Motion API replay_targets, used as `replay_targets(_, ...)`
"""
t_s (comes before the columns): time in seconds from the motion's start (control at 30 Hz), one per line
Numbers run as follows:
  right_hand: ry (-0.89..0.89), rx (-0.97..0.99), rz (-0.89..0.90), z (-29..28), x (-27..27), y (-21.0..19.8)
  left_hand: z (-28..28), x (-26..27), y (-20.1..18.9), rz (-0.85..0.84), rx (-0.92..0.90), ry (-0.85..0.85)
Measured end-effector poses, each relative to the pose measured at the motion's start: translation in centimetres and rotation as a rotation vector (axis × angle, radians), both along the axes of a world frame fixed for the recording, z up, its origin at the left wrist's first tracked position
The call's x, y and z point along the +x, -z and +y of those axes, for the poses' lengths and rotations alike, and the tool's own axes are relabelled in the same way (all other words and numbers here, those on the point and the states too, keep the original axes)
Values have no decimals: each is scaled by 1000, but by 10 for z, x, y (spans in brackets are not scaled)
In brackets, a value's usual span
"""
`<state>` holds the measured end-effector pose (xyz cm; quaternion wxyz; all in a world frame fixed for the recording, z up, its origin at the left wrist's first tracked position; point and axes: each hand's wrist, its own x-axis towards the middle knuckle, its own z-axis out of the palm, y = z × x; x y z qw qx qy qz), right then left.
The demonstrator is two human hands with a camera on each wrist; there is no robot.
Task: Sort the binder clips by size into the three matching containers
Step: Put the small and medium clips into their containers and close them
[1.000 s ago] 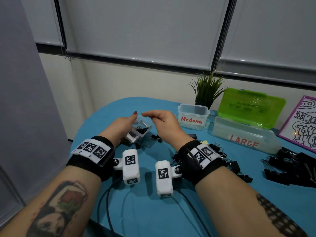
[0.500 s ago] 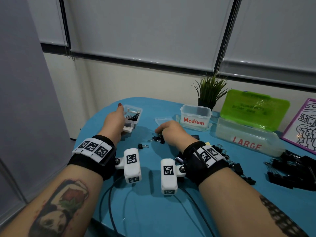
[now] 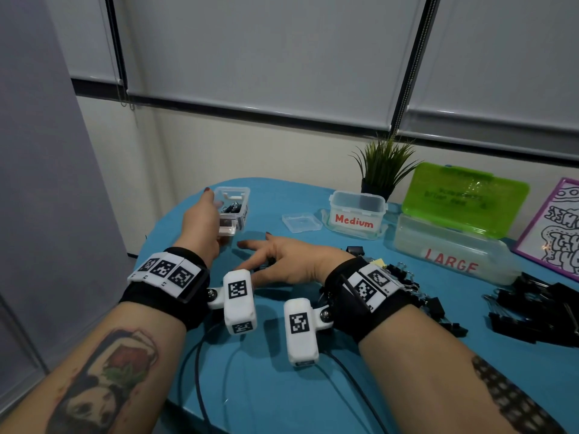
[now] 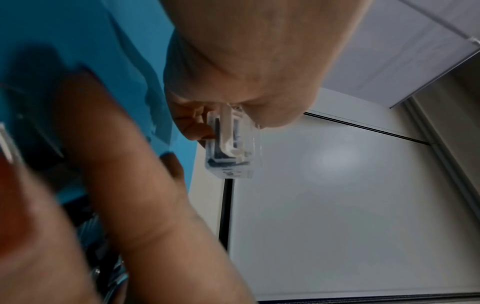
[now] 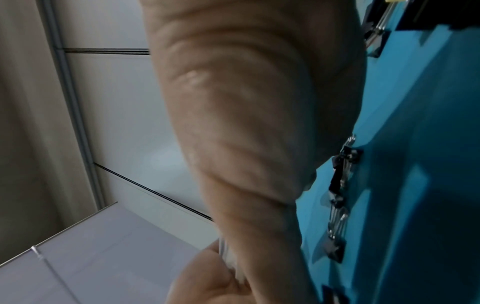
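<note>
My left hand [image 3: 214, 203] grips the small clear container [image 3: 234, 208] by its left side, over the far left of the blue table [image 3: 282, 386]. Small black binder clips lie inside it. In the left wrist view my thumb and fingers pinch this container [image 4: 233, 152]. My right hand [image 3: 255, 253] hovers low over the table with fingers spread and straight, holding nothing that shows. Small clips [image 5: 340, 170] lie on the table beside its palm. The Medium container [image 3: 357, 214] and the LARGE container [image 3: 451, 255], its green lid [image 3: 463, 198] up, stand at the back right.
A small clear lid [image 3: 301, 222] lies left of the Medium container. A mixed heap of black clips [image 3: 407, 286] sits by my right wrist, and larger clips [image 3: 539, 314] lie at the far right. A potted plant [image 3: 383, 170] and a framed drawing [image 3: 560, 227] stand behind. Cables [image 3: 200, 371] trail near the front edge.
My left hand has carried the small container away to the far left. My right hand dropped from the container to the table, and its fingers have now spread out.
</note>
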<state>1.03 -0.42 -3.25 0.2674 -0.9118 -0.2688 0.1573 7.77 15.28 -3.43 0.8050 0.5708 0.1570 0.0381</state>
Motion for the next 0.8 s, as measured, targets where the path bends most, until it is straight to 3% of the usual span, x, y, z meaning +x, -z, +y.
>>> replay_targets(0.17, -32, 75, 83, 7, 2, 7, -2, 0, 1, 2, 3, 13)
replay_targets(0.33, 207, 206, -33, 0, 16, 15, -4, 1, 2, -1, 21, 33)
replay_targets(0.57, 527, 149, -197, -15, 19, 12, -4, -1, 2, 22, 49, 63)
replay_targets(0.67, 474, 46, -131, -16, 16, 8, -6, -4, 1, 45, 134, 113)
replay_targets(0.8, 528, 86, -107, -17, 18, 9, -8, -5, 3, 85, 218, 209)
